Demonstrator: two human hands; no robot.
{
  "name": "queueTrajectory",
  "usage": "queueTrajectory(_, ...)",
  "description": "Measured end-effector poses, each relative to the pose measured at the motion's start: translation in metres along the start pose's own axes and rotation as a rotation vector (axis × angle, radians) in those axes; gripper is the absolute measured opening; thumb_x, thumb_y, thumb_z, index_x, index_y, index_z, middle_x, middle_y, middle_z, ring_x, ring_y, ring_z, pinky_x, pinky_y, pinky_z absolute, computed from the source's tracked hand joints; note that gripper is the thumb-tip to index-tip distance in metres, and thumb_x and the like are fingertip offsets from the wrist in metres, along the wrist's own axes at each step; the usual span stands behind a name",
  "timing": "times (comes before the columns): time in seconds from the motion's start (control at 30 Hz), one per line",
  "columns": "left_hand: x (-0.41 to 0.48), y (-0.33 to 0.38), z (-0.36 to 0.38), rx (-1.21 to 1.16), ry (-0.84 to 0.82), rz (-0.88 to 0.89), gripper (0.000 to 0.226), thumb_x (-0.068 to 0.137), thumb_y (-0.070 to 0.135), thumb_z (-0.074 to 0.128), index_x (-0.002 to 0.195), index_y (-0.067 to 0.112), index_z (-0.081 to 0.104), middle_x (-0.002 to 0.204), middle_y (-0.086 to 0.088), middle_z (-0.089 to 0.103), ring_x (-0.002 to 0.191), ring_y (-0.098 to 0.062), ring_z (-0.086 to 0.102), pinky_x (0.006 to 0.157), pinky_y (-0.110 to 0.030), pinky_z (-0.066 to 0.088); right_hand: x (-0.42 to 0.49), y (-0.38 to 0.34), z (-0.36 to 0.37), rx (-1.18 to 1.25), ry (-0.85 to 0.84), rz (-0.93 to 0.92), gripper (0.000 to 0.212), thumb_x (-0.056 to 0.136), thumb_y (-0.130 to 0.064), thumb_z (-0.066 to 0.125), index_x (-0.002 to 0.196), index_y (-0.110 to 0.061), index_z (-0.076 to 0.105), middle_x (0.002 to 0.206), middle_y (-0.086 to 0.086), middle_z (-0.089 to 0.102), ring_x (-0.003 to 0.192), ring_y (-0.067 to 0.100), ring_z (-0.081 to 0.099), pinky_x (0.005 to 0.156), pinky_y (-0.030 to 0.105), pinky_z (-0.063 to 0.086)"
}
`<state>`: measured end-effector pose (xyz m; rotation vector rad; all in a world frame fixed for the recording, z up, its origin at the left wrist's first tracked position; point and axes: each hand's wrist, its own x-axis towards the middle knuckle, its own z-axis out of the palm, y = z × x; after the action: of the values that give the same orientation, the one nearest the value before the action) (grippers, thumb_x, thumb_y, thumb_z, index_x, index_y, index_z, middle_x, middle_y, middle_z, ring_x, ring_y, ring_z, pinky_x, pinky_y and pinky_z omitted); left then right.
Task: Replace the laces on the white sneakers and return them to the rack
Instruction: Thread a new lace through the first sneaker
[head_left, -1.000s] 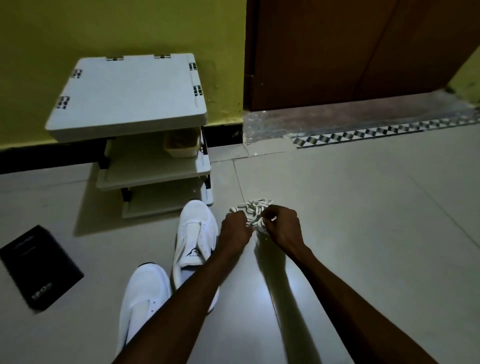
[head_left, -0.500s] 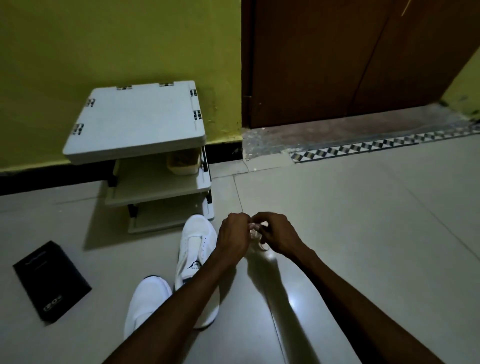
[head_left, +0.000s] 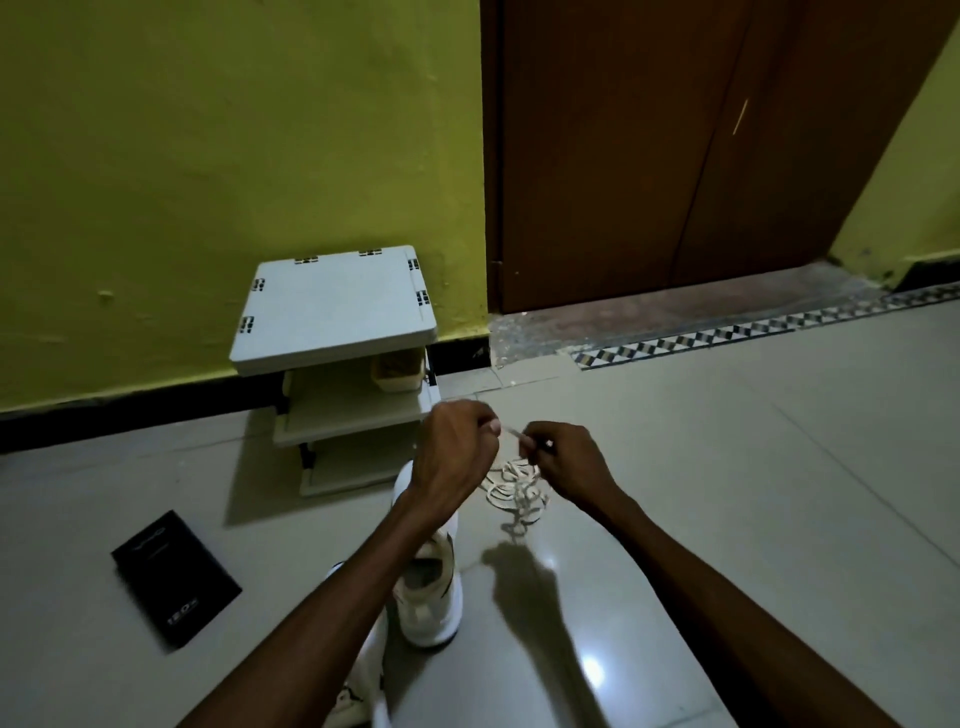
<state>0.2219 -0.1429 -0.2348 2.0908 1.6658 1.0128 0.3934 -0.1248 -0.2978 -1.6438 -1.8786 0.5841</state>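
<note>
Mid-frame, the left hand (head_left: 457, 447) and right hand (head_left: 563, 457) pinch a strand of the bundled laces (head_left: 514, 488); the white sneakers (head_left: 431, 587) lie unlaced at lower centre; threading and the rack (head_left: 337, 312) remain.

lace (head_left: 511, 432) between both hands

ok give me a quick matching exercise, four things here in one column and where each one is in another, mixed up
Things:
1. bundle of white laces
2. flat black rectangular box
3. small beige tray
4. white sneaker with an open tongue

Places:
A. on a shelf of the pale three-tier rack
B. on the floor, under the left forearm
C. hanging from both hands
D. on the floor, left of the sneakers

Pairs: 1-C, 2-D, 3-A, 4-B
</note>
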Motion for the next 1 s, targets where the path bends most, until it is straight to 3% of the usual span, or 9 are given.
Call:
queueTrajectory(0.17, 0.001, 0.034, -0.059, -0.39, 0.25, -0.078, 0.013, 0.091, 0.012, 0.065, 0.085, 0.015, 0.076, 0.067, 0.002, 0.07, 0.054, -0.004, 0.062, 0.055, -0.022, 0.054, -0.018, 0.033, -0.013, -0.02, 0.066, 0.137, 0.025, 0.091, -0.025, 0.058, 0.067, -0.03, 0.058, 0.063, -0.005, 0.065, 0.059, 0.011, 0.061, 0.058, 0.032, 0.049)
queueTrajectory(0.27, 0.001, 0.043, -0.08, -0.643, 0.369, -0.118, 0.015, 0.095, 0.014, 0.061, 0.09, 0.008, 0.074, 0.071, -0.004, 0.069, 0.059, -0.01, 0.06, 0.054, -0.024, 0.051, -0.03, 0.057, -0.019, -0.068, 0.06, 0.242, 0.026, 0.09, -0.022, 0.057, 0.065, -0.029, 0.058, 0.063, -0.006, 0.064, 0.062, 0.012, 0.062, 0.06, 0.029, 0.048)
queueTrajectory(0.33, -0.001, 0.044, -0.084, -0.716, 0.357, -0.145, 0.017, 0.096, 0.015, 0.06, 0.09, 0.006, 0.074, 0.071, -0.005, 0.068, 0.059, -0.011, 0.058, 0.054, -0.024, 0.049, -0.037, 0.063, -0.025, -0.089, 0.038, 0.306, 0.027, 0.09, -0.021, 0.057, 0.064, -0.028, 0.06, 0.064, -0.003, 0.065, 0.064, 0.017, 0.064, 0.065, 0.033, 0.053)
queueTrajectory(0.47, -0.012, 0.036, -0.067, -0.27, -0.005, -0.076, 0.013, 0.095, 0.016, 0.062, 0.096, 0.016, 0.074, 0.077, -0.001, 0.072, 0.059, -0.004, 0.061, 0.061, -0.023, 0.053, -0.038, 0.039, -0.038, -0.075, 0.046, 0.247, 0.025, 0.09, -0.02, 0.06, 0.067, -0.028, 0.064, 0.063, -0.004, 0.066, 0.066, 0.02, 0.066, 0.067, 0.034, 0.054)
queueTrajectory(0.57, -0.026, 0.027, -0.045, 0.008, -0.103, -0.031, 0.028, 0.092, 0.018, 0.066, 0.119, 0.023, 0.067, 0.085, 0.0, 0.073, 0.071, -0.008, 0.064, 0.072, -0.022, 0.051, -0.034, 0.0, -0.045, -0.031, -0.008, 0.097, 0.024, 0.088, -0.026, 0.061, 0.065, -0.031, 0.064, 0.06, -0.006, 0.064, 0.062, 0.016, 0.066, 0.062, 0.035, 0.055)
queueTrajectory(0.67, -0.034, 0.024, -0.03, -0.001, -0.163, -0.04, 0.041, 0.09, 0.018, 0.064, 0.129, 0.03, 0.058, 0.079, 0.001, 0.07, 0.078, -0.013, 0.065, 0.078, -0.026, 0.053, -0.036, -0.037, -0.047, -0.104, -0.158, -0.048, 0.023, 0.088, -0.025, 0.059, 0.067, -0.032, 0.061, 0.068, -0.004, 0.067, 0.062, 0.015, 0.064, 0.06, 0.033, 0.052)
queueTrajectory(0.77, -0.037, 0.018, -0.027, 0.039, -0.182, -0.025, 0.04, 0.091, 0.017, 0.061, 0.128, 0.032, 0.056, 0.08, -0.001, 0.071, 0.08, -0.016, 0.066, 0.08, -0.03, 0.054, -0.042, -0.06, -0.048, -0.237, -0.211, -0.114, 0.022, 0.087, -0.014, 0.057, 0.073, -0.029, 0.063, 0.073, -0.009, 0.068, 0.068, 0.014, 0.062, 0.055, 0.024, 0.04)
queueTrajectory(0.9, -0.044, 0.014, -0.034, 0.028, -0.214, -0.055, 0.019, 0.092, 0.022, 0.061, 0.109, 0.025, 0.069, 0.07, 0.006, 0.065, 0.068, -0.008, 0.063, 0.067, -0.022, 0.049, -0.046, -0.072, -0.044, -0.227, -0.179, -0.12, 0.025, 0.081, -0.007, 0.055, 0.075, -0.029, 0.065, 0.071, -0.012, 0.064, 0.067, 0.012, 0.059, 0.052, 0.022, 0.034)
queueTrajectory(1.0, -0.05, 0.009, -0.036, 0.036, -0.195, -0.061, 0.013, 0.092, 0.029, 0.064, 0.098, 0.021, 0.072, 0.073, 0.003, 0.071, 0.07, -0.009, 0.067, 0.07, -0.03, 0.056, -0.047, -0.078, -0.041, -0.235, -0.166, -0.141, 0.025, 0.081, -0.006, 0.055, 0.077, -0.027, 0.067, 0.073, -0.011, 0.063, 0.066, 0.012, 0.057, 0.051, 0.023, 0.034)
